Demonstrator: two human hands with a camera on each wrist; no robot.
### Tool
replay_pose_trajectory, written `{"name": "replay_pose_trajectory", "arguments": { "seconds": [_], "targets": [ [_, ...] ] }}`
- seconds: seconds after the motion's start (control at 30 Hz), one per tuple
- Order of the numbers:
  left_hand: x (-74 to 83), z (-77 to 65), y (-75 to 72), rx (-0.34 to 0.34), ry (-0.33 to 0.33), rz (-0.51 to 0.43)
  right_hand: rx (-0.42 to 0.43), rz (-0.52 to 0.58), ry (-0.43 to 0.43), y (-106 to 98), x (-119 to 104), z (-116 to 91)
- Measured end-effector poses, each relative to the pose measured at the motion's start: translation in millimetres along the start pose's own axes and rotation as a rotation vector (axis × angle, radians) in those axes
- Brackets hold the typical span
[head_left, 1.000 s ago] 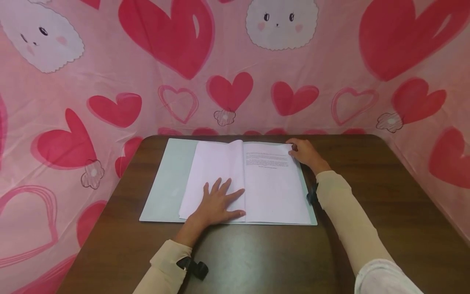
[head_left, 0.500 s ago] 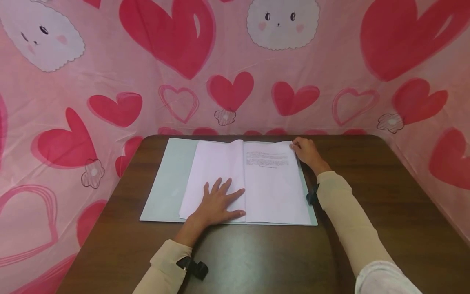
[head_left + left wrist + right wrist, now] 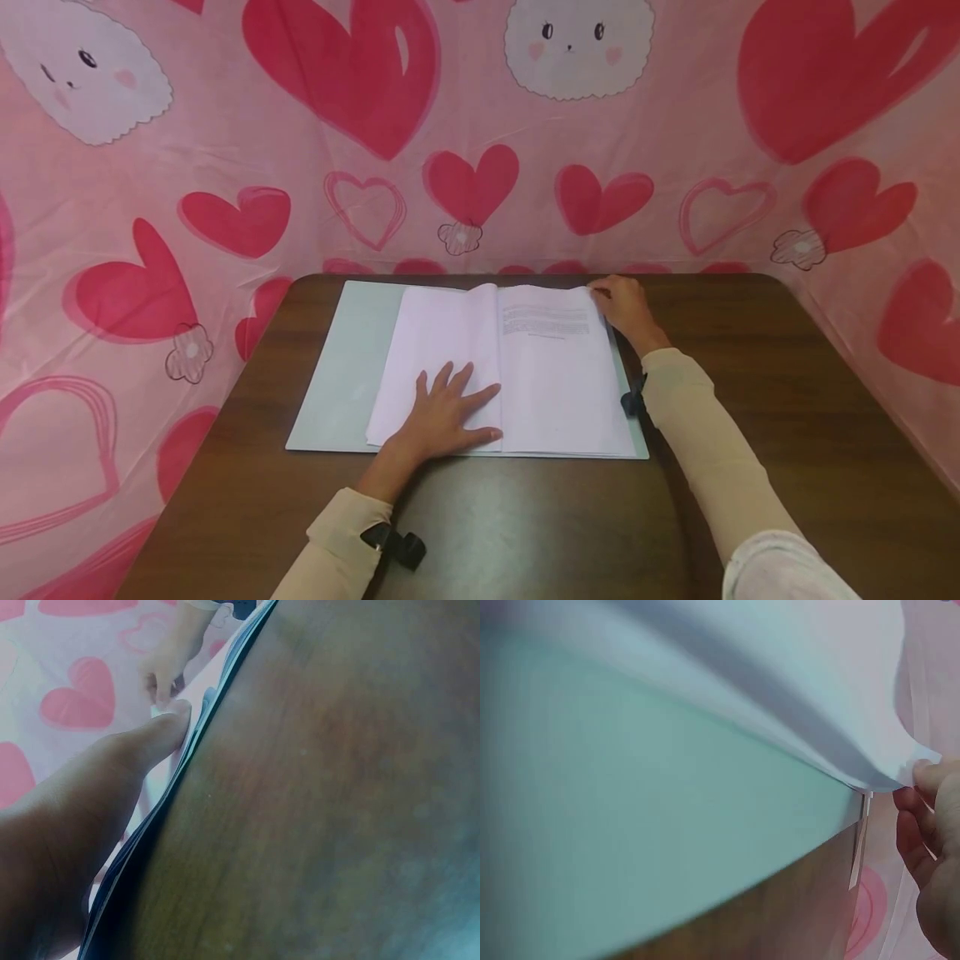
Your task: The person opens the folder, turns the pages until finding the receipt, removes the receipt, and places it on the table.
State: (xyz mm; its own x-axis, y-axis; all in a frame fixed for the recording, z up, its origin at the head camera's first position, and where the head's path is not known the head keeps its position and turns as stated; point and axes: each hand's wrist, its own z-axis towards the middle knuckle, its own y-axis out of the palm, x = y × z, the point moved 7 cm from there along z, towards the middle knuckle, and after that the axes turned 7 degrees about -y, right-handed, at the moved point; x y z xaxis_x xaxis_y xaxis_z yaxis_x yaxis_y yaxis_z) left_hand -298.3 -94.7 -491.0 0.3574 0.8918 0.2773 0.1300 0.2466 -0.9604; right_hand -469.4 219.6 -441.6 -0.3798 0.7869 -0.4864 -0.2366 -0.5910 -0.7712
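A pale green folder (image 3: 341, 367) lies spread on the table, with white paper sheets inside. My left hand (image 3: 442, 417) rests flat with fingers spread on the left-hand pages (image 3: 438, 333), its thumb near the middle fold. At the far right corner, my right hand (image 3: 624, 310) pinches the corner of the printed right-hand page (image 3: 562, 383). The right wrist view shows that page (image 3: 840, 690) lifted and bowed away from the green cover (image 3: 652, 817), its corner between thumb (image 3: 928, 774) and fingers. In the left wrist view the left thumb (image 3: 161, 739) lies along the pages' near edge.
The folder sits toward the back of a dark brown wooden table (image 3: 525, 525). Behind and beside the table hangs a pink cloth (image 3: 465, 108) with hearts. Black wrist straps with cameras (image 3: 397, 546) are worn over beige sleeves (image 3: 705, 433).
My right hand has gone from touching the page's corner to pinching it, and has drawn it slightly up and leftward. The page's top edge now bows. My left hand stays in place.
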Motion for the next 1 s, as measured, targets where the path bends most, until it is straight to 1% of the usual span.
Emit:
{"name": "replay_pose_trajectory", "arguments": {
  "seconds": [0.1,0.23,0.3,0.33,0.4,0.5,0.57,0.7,0.9,1.0],
  "targets": [
    [0.3,0.0,1.3,-0.005,0.0,0.0,0.036,0.001,-0.003,-1.8,-0.1,-1.4],
    [0.6,0.7,2.4,-0.001,0.005,0.005,0.063,-0.038,0.015,-4.2,0.3,-3.3],
    [0.4,1.3,2.8,0.002,0.006,0.004,0.058,-0.04,0.032,-4.2,0.9,-3.5],
    [0.3,1.6,2.8,0.004,0.006,0.005,0.044,-0.025,0.048,-3.2,1.9,-3.7],
    [0.2,2.0,2.6,0.005,0.005,0.008,-0.004,0.033,0.089,0.8,4.8,-4.1],
    [0.0,2.3,2.8,0.003,0.003,0.014,-0.09,0.152,0.146,9.5,9.0,-6.3],
    [0.2,2.2,2.6,0.002,0.003,0.013,-0.128,0.215,0.156,14.0,10.5,-7.4],
    [1.2,1.6,1.7,0.006,0.011,0.0,-0.141,0.303,0.144,17.1,11.5,-9.8],
    [0.4,1.3,0.2,0.016,0.016,0.001,-0.144,0.464,0.196,17.9,16.8,-15.9],
    [-0.7,0.9,-0.5,0.022,0.019,0.001,-0.146,0.505,0.204,16.8,17.7,-20.0]
  ]
}}
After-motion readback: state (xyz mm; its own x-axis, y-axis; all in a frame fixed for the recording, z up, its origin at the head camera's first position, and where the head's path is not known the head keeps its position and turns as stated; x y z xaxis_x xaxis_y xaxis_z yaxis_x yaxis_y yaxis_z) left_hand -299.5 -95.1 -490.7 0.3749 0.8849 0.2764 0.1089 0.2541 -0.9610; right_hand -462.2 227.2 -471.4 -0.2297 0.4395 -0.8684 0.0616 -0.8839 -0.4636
